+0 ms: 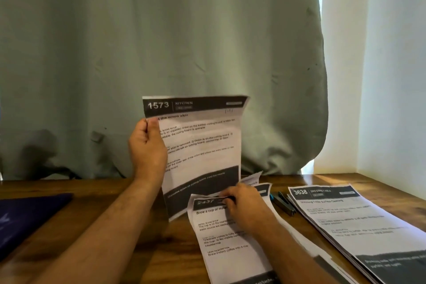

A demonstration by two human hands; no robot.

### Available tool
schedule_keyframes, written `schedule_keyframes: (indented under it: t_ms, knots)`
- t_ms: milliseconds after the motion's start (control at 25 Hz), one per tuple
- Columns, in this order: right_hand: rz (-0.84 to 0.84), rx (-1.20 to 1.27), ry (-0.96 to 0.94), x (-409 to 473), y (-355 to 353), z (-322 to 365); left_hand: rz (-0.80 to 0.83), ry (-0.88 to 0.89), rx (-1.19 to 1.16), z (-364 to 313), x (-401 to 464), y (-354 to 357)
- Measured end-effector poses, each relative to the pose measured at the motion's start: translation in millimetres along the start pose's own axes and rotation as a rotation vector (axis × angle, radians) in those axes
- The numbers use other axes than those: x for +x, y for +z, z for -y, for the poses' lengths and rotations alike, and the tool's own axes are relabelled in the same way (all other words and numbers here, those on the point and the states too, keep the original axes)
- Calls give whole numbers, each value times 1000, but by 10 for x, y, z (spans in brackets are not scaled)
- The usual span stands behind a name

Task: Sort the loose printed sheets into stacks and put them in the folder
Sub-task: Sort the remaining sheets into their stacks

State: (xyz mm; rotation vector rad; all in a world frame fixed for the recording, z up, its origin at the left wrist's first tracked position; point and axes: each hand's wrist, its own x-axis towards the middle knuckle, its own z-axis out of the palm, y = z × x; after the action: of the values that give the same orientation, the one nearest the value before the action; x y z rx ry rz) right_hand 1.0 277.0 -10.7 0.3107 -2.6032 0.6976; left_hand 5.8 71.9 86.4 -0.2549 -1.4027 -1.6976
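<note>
folder: dark blue folder (27,219) sits flat at the lower left of the wooden table (110,193)
left hand: left hand (147,147) holds sheet 1573 (202,145) upright mid-frame, thumb and fingers pinching its left edge
right hand: right hand (244,205) rests on sheet 2437 (221,246), fingertips curled round the top edge
right side: stapler (284,203), then the 3638 stack (350,226) lying flat

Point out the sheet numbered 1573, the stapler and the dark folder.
sheet 1573 (202,143): head view, middle of the printed page.
stapler (284,203): head view, its dark body.
dark folder (25,219): head view, bare cover.
</note>
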Motion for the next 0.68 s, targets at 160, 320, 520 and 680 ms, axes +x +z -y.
schedule_keyframes:
  t_ms: [160, 320, 520, 680]
  knots:
    - [-28, 140, 11, -35, -19, 35, -31, 125, -34, -434, 200, -10]
    - [-151, 175, -80, -64, -109, 119, -60, 191, -88, -805, 321, -9]
    - [-415, 190, -282, -116, -378, 258, -107, 215, -152, -1251, 459, -79]
    - [-615, 321, -432, -137, -711, 387, -113, 116, -172, -1379, 553, -111]
